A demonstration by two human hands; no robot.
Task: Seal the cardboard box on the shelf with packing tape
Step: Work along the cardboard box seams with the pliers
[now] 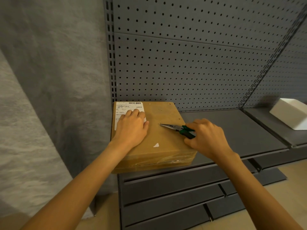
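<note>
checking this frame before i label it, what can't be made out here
- Shipping label text on the cardboard box: too small, partly under the left hand, head view.
- Pliers handles: mostly inside the right hand.
- White block: cut off by the right edge.
- Packing tape roll: none in view.

A brown cardboard box (159,136) lies on a grey metal shelf (232,130), at its left end, close to the pegboard back panel (191,63). The left hand (131,127) rests flat on the box top and partly covers a white shipping label (127,110) at the far left corner. The right hand (206,136) grips green-handled needle-nose pliers (177,128); their tip points left and touches the box top near its middle. Clear tape (166,161) shines on the near side of the box. Far to the right, a white block (290,115) sits on the neighbouring shelf.
</note>
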